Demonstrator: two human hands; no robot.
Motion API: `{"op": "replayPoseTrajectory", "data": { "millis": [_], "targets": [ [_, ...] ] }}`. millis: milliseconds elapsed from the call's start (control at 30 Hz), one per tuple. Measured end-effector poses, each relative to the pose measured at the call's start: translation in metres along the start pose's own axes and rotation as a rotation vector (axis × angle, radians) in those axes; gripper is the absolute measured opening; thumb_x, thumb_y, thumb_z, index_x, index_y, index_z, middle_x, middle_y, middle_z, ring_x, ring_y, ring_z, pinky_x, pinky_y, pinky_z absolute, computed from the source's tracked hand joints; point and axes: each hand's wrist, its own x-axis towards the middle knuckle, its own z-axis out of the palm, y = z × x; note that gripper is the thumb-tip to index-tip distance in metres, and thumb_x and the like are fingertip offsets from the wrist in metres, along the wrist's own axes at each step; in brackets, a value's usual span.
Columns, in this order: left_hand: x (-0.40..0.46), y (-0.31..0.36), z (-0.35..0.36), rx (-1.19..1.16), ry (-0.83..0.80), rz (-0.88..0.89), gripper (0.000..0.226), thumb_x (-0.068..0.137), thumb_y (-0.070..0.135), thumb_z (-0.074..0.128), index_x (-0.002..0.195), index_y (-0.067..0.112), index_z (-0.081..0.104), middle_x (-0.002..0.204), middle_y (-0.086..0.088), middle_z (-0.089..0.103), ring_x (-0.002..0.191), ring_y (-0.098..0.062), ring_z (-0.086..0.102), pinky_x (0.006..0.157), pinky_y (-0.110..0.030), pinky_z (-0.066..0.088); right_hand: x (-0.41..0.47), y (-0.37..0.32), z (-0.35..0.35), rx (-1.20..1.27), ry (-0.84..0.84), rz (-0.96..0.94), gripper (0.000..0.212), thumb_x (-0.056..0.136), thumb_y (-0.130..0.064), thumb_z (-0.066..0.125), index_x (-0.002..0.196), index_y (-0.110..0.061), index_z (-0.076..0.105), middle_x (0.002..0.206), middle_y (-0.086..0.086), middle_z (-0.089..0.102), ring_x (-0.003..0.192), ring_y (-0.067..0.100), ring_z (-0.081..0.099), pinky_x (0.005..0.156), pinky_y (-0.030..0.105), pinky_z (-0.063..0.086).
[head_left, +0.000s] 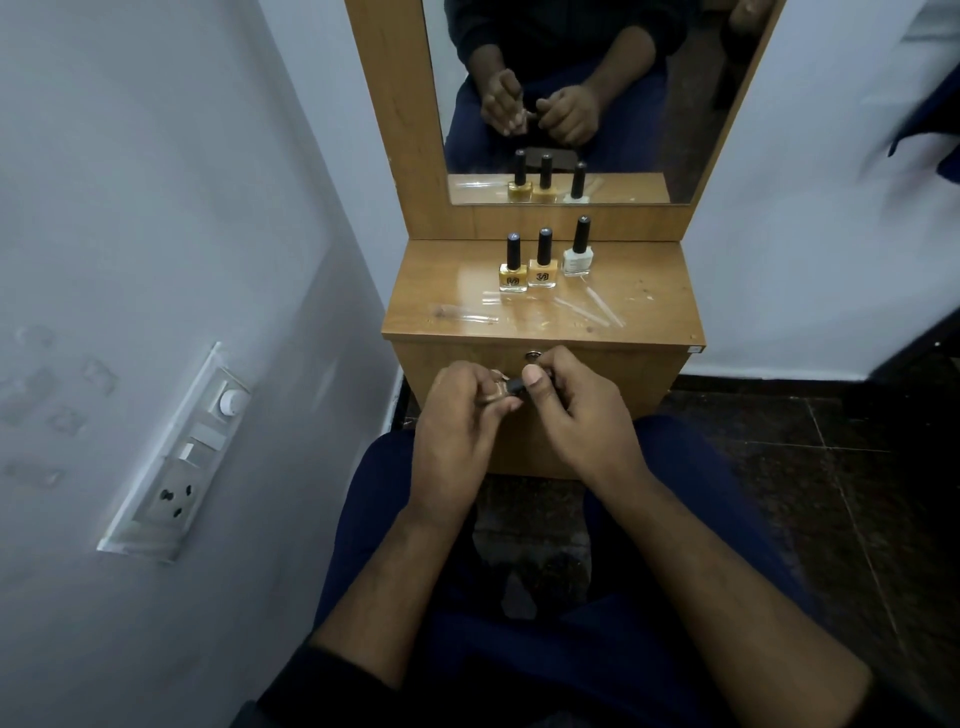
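My left hand grips a small tan nail polish bottle, held sideways in front of the dresser's drawer. My right hand pinches the bottle's black cap between thumb and fingers. The bottle's body is mostly hidden by my left fingers. On the wooden dresser top stand three more bottles with black caps: a yellow one, an orange one and a white one.
Clear plastic strips lie on the dresser top. A mirror rises behind the bottles. A switch and socket panel sits on the left wall. The drawer lock is just above my hands. My knees are below.
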Motion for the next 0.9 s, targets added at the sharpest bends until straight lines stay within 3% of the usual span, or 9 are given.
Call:
{"op": "replayPoseTrajectory", "data": {
  "millis": [167, 333, 433, 567, 667, 767, 900],
  "targets": [
    [0.002, 0.007, -0.005, -0.112, -0.026, -0.097, 0.035, 0.091, 0.008, 0.077, 0.093, 0.030, 0.050, 0.103, 0.003, 0.067, 0.106, 0.000, 0.064, 0.081, -0.012, 0.051, 0.006, 0.003, -0.006, -0.256, 0.007, -0.101, 0.047, 0.103, -0.061, 0.033, 0.075, -0.026, 0.047, 0.064, -0.006, 0.048, 0.065, 0.009, 0.048, 0.051, 0.032, 0.033],
    [0.004, -0.002, -0.005, -0.051, -0.078, -0.034, 0.031, 0.092, 0.009, 0.077, 0.092, 0.022, 0.048, 0.099, -0.001, 0.060, 0.105, -0.007, 0.063, 0.081, -0.016, 0.052, 0.008, 0.006, 0.000, 0.002, -0.049, 0.033, 0.056, 0.102, -0.063, 0.042, 0.072, -0.019, 0.057, 0.061, 0.002, 0.055, 0.058, 0.018, 0.054, 0.054, 0.044, 0.041],
    [0.005, -0.004, -0.006, 0.017, -0.079, 0.034, 0.034, 0.093, 0.013, 0.075, 0.092, 0.027, 0.044, 0.096, 0.001, 0.056, 0.099, -0.017, 0.062, 0.078, -0.033, 0.057, 0.009, 0.000, 0.002, 0.102, -0.057, 0.090, 0.048, 0.105, -0.052, 0.049, 0.066, -0.024, 0.054, 0.056, -0.005, 0.050, 0.053, 0.012, 0.047, 0.053, 0.037, 0.035],
    [0.005, -0.005, -0.006, 0.105, -0.084, 0.119, 0.027, 0.095, 0.029, 0.067, 0.089, 0.029, 0.041, 0.093, -0.003, 0.056, 0.094, -0.026, 0.061, 0.074, -0.048, 0.056, 0.011, -0.004, 0.003, 0.225, -0.080, 0.194, 0.054, 0.105, -0.043, 0.053, 0.053, -0.034, 0.047, 0.050, -0.013, 0.042, 0.051, 0.005, 0.038, 0.054, 0.031, 0.030],
    [0.008, -0.006, -0.004, 0.189, -0.120, 0.162, 0.021, 0.095, 0.031, 0.065, 0.088, 0.028, 0.044, 0.090, -0.001, 0.055, 0.090, -0.021, 0.056, 0.072, -0.041, 0.052, 0.013, -0.003, 0.005, 0.315, -0.109, 0.313, 0.057, 0.105, -0.044, 0.054, 0.050, -0.030, 0.045, 0.050, -0.013, 0.040, 0.052, 0.008, 0.037, 0.059, 0.033, 0.031],
    [0.009, -0.009, 0.000, 0.389, -0.118, 0.310, 0.024, 0.091, 0.009, 0.076, 0.086, 0.014, 0.053, 0.087, -0.002, 0.053, 0.083, -0.012, 0.041, 0.068, -0.027, 0.036, 0.016, 0.000, 0.008, 0.390, -0.137, 0.449, 0.055, 0.104, -0.045, 0.055, 0.053, -0.028, 0.044, 0.049, -0.013, 0.038, 0.051, 0.008, 0.036, 0.061, 0.034, 0.031],
    [0.010, -0.011, 0.001, 0.519, -0.124, 0.455, 0.014, 0.091, 0.004, 0.072, 0.090, 0.009, 0.059, 0.087, -0.007, 0.057, 0.081, -0.016, 0.042, 0.067, -0.032, 0.037, 0.018, 0.001, 0.007, 0.460, -0.165, 0.556, 0.045, 0.104, -0.044, 0.056, 0.065, -0.021, 0.051, 0.057, -0.005, 0.045, 0.057, 0.013, 0.043, 0.063, 0.033, 0.034]
  ]
}}
